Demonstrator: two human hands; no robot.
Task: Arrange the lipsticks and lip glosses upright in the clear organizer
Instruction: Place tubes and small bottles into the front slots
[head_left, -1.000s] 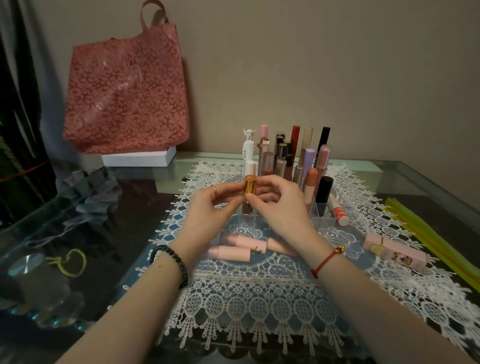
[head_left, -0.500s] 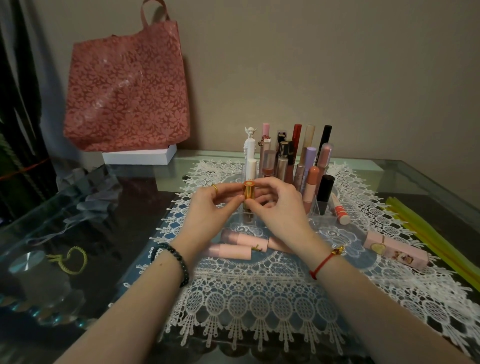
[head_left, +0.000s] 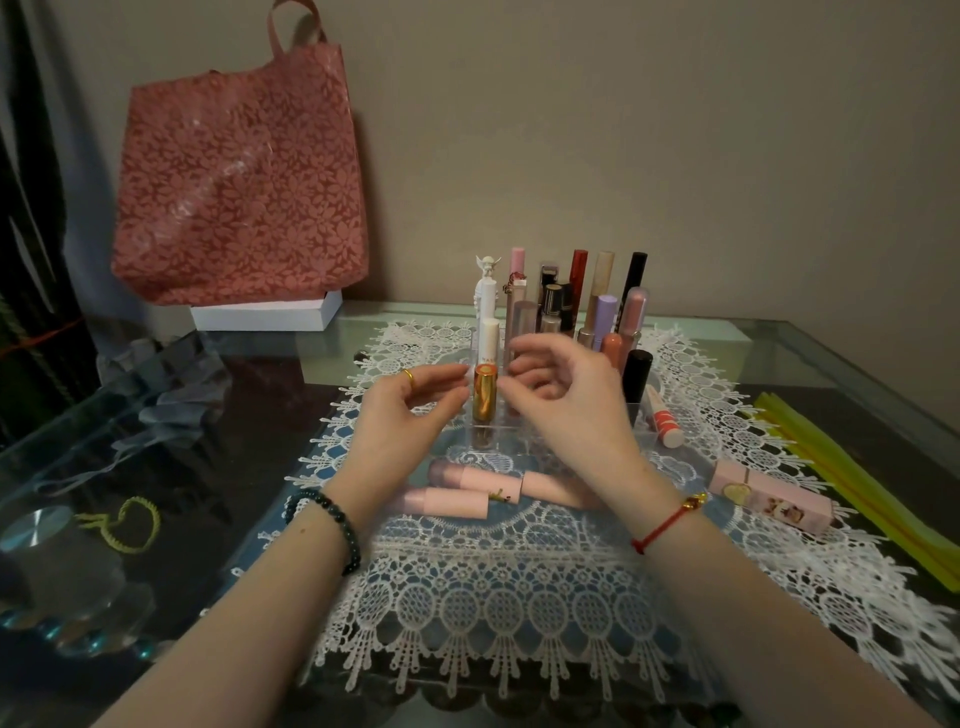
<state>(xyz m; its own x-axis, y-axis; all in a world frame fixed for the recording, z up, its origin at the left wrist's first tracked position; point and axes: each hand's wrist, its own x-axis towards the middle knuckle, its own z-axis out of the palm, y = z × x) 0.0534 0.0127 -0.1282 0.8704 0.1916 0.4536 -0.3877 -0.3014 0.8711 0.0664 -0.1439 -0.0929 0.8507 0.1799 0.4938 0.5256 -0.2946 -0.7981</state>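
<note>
Gold tube (head_left: 484, 397) stands upright in the organizer's (head_left: 505, 432) front-left slot. Left hand (head_left: 410, 421) and right hand (head_left: 566, 400) hang loose either side, gripping nothing. The left is so close that one careless brush could tip it into its neighbours. Pink tubes (head_left: 457, 501) lie waiting on the counter (head_left: 779, 364)

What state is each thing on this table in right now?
clear organizer, holding many upright tubes
gold-capped lipstick, upright in its front slot
left hand, open, beside that lipstick
right hand, open, holding nothing
pink tubes, lying flat on the lace mat
pink box, lying flat
</note>
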